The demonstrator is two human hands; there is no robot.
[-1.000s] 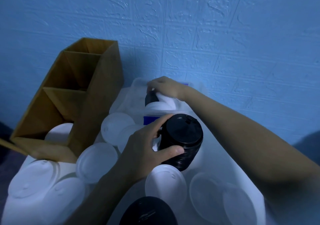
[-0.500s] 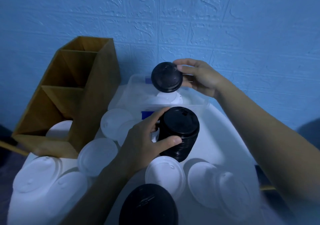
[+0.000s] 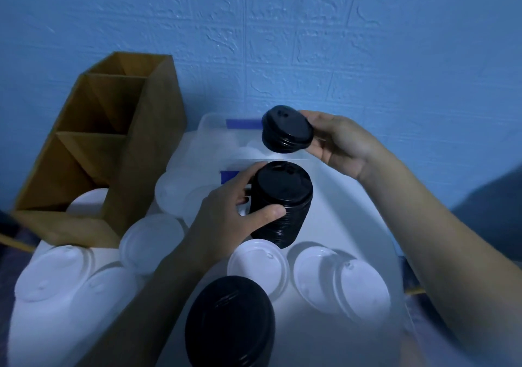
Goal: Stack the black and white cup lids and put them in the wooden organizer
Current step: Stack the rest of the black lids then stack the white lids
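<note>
My left hand (image 3: 226, 219) grips a tall stack of black lids (image 3: 281, 205) held above the white table. Just above and behind that stack, my right hand (image 3: 336, 146) pinches a small stack of black lids (image 3: 286, 130) by its right edge, tilted. The two stacks do not touch. Another stack of black lids (image 3: 230, 324) stands at the near edge. Several white lids lie around, such as one white lid (image 3: 258, 266) under the held stack. The wooden organizer (image 3: 96, 151) stands at the left, with a white lid (image 3: 87, 204) in its nearest compartment.
A clear plastic bin (image 3: 214, 137) with blue tape holds more white lids behind the stacks, against the blue wall. White lids (image 3: 341, 282) overlap at the right, and stacks of white lids (image 3: 53, 276) sit at the near left.
My right hand lifted a few black lids out of the bin and brought them toward me, tilted, close above the stack in my left hand. The left hand stayed put.
</note>
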